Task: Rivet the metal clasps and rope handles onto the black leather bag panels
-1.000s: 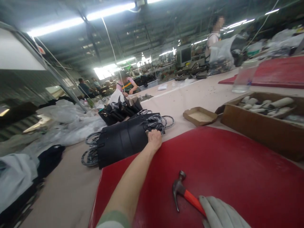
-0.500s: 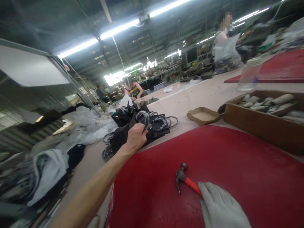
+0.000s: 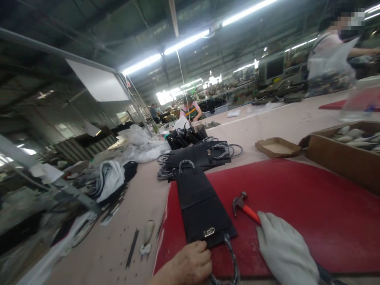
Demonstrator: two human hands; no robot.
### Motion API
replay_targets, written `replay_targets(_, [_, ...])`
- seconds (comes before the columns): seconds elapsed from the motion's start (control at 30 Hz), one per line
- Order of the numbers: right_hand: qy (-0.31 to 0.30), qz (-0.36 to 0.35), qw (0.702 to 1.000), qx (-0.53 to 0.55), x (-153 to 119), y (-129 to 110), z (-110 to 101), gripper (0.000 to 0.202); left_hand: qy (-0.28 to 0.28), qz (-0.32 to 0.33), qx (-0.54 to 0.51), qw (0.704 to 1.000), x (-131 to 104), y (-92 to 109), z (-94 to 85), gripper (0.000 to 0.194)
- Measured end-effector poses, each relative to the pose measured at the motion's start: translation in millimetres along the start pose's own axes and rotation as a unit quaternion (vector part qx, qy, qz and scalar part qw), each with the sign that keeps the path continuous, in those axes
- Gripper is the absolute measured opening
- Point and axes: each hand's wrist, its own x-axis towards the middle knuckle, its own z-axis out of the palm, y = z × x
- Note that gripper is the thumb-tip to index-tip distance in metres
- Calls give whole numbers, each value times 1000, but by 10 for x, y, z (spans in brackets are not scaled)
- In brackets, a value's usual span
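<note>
The bare left hand [image 3: 192,262] is drawn in narrow, fingers curled at the near end of a black bag [image 3: 202,202]; from here I can't tell whether it pinches the edge or only rests against it. That bag is what's changed: it has come off the pile and now lies flat, lengthwise on the red mat [image 3: 282,186], buckle [image 3: 209,232] up, within easy reach of both hands. One braided handle [image 3: 233,257] trails toward the desk's near edge.

To its right, the gloved right hand [image 3: 285,245] is closed around the end of the hammer [image 3: 244,206], whose head sits on the mat just beside the bag.

Further out, the bag's far end meets the pile [image 3: 192,153], with more black bags [image 3: 186,134] behind it. Between the mat and the desk's left edge are a pale-handled tool [image 3: 148,233] and a dark strip [image 3: 132,248]. Over toward the right of the desk [image 3: 246,130] I see a shallow tray [image 3: 277,147] and a carton [image 3: 341,160] with pale-handled pieces in it. Across the desk, a person [image 3: 192,112] bends over something.
</note>
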Motion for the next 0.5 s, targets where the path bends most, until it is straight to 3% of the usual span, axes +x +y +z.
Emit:
replay_targets(0.17, [-88, 27, 996, 19, 68, -87, -207, 30, -17, -29, -72, 997, -199, 318, -171, 14])
replay_targets(0.3, [-118, 40, 992, 33, 94, -125, -256, 33, -20, -80, -137, 987, -320, 380, -235, 18])
replay_targets(0.5, [-149, 52, 987, 32, 100, -134, -244, 38, -8, -117, -168, 979, -418, 434, -161, 21])
